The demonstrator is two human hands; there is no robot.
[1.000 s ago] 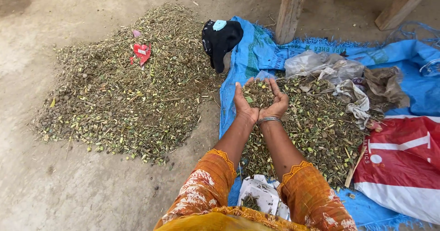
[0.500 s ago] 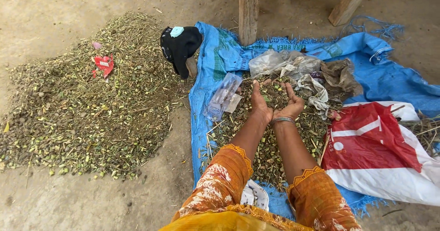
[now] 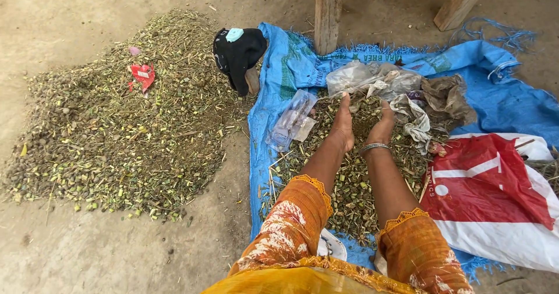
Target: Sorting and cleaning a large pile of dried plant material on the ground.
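Far left of frame: big heap of chopped greenish plant bits [image 3: 116, 131] on the bare dirt floor [image 3: 70, 247], long axis running lower left to upper right. A small red wrapper [image 3: 142, 75] lies on its upper part, with a pinkish scrap just above it. Not touched by either hand.

Centre top: black cap [image 3: 237, 55] with a pale blue patch sits at the blue tarp's [image 3: 279, 78] left edge, next to the heap. Below it, a clear flat plastic packet [image 3: 293, 119] lies on the tarp just left of the left hand.

Centre: second, smaller pile of plant bits [image 3: 355, 183] on the tarp, stretching from the hands down toward the knees. Left hand [image 3: 342, 125] and right hand [image 3: 381, 128] are side by side, palms facing each other, fingers extended upward in frame and cupped, close together but with a gap. Looks like bits are held between the palms; can't confirm. Metal bangle on the right wrist. Both hands directly over the pile's upper end, equally near.

Right of the hands: crumpled clear plastic bags [image 3: 372, 78], then brown cloth [image 3: 445, 99]. Lower right: red-and-white plastic sack [image 3: 495, 201], lying flat. Wooden post [image 3: 329, 11] at top centre.
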